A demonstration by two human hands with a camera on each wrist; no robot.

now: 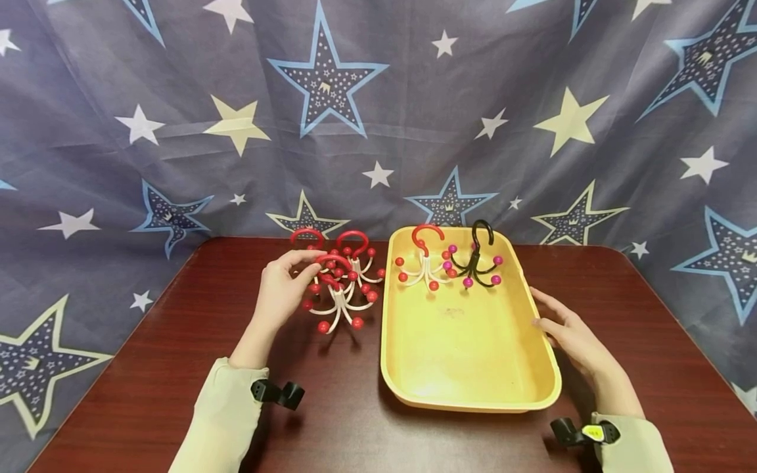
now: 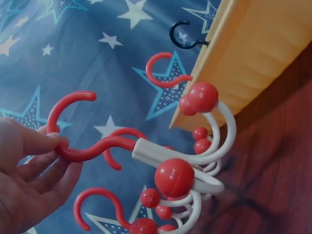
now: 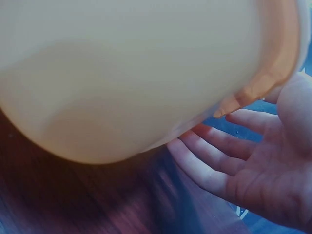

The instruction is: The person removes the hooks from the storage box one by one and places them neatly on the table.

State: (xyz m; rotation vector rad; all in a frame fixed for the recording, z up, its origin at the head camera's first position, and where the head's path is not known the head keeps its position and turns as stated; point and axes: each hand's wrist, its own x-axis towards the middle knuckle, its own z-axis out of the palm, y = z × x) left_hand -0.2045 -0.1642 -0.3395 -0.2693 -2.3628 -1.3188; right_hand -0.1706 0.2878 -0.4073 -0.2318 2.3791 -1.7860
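My left hand (image 1: 280,289) pinches the red hook (image 2: 80,155) of a white multi-arm hook hanger (image 1: 340,301) with red ball tips, between thumb and fingers. The hanger is upright left of a yellow tray (image 1: 467,355), its arms spread over the table. Two similar red-hooked hangers (image 1: 353,244) stand close behind it, partly hidden. Fairly straight fingers of my right hand (image 1: 573,338) touch the tray's right outer side. In the right wrist view these fingers (image 3: 204,168) lie against the tray wall (image 3: 122,112).
Inside the tray's far end are a white hanger (image 1: 426,266) with a red hook and a black hanger (image 1: 475,263) with magenta balls. Everything stands on a dark reddish-brown table (image 1: 177,368). A star-patterned cloth (image 1: 378,144) hangs behind.
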